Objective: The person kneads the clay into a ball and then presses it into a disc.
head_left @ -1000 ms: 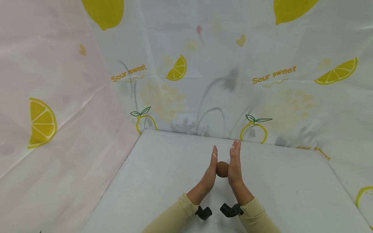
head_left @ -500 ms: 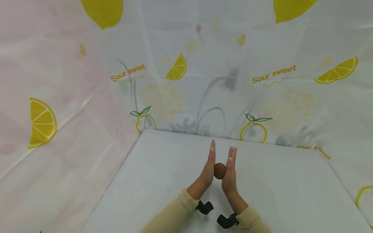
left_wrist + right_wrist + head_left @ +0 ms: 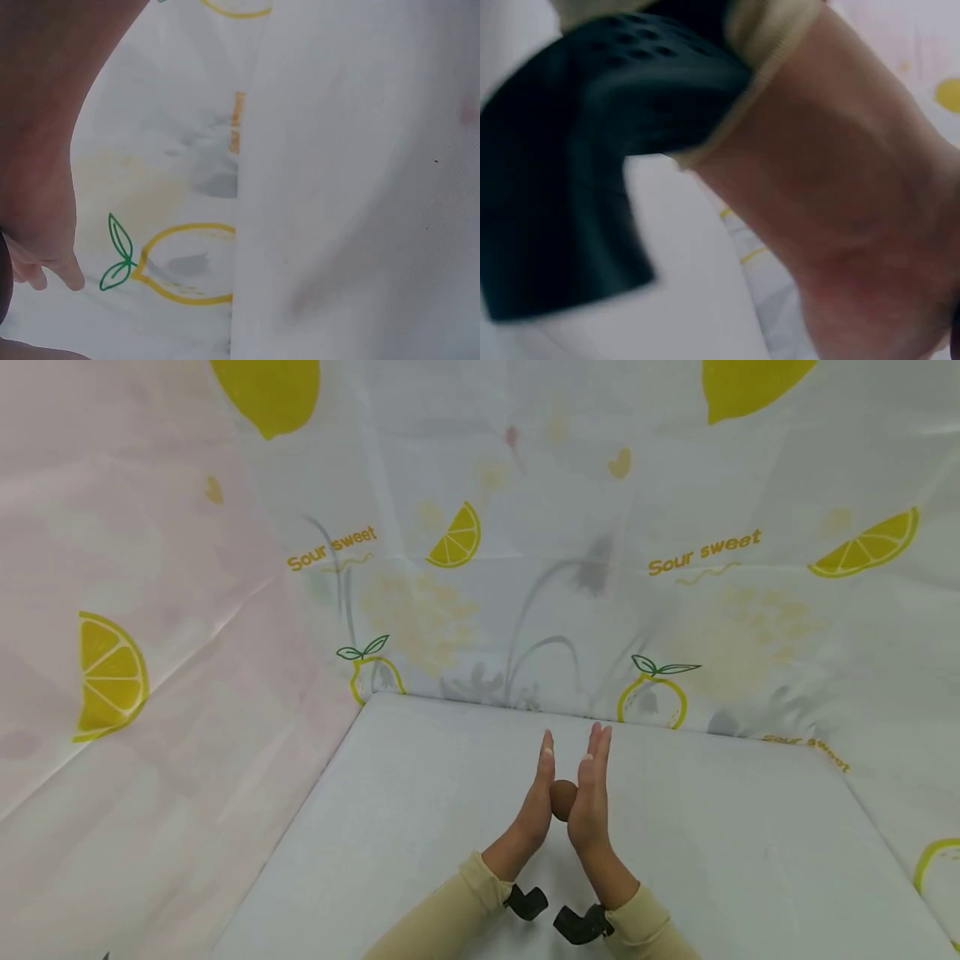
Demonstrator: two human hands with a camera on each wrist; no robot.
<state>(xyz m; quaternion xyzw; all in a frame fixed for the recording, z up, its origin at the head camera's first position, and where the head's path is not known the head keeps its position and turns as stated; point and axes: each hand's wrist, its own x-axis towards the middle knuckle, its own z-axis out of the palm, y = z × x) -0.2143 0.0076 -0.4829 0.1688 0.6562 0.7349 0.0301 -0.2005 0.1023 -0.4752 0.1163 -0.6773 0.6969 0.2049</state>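
Note:
A smooth brown ball [image 3: 563, 800] sits between my two upright palms in the head view, above the white tabletop. My left hand [image 3: 537, 800] presses it from the left, fingers straight and pointing forward. From the right, my right hand [image 3: 591, 806] lies flat against it, also with straight fingers, and covers part of its right side. In the left wrist view a hand [image 3: 34, 202] reaches down the left edge, its fingertips partly in sight. The right wrist view holds a bare forearm [image 3: 855, 165]; the ball is hardly visible there.
A white tabletop [image 3: 420, 777] spreads under the hands. Behind and beside it hang sheets printed with lemons [image 3: 457, 535]. Black curved wrist cameras stick out inward from both beige sleeves [image 3: 457, 906], close to each other.
The palms have slid forward and back against each other: left hand forward then back, right hand back then forward. The ball has rolled between them and shifted slightly left.

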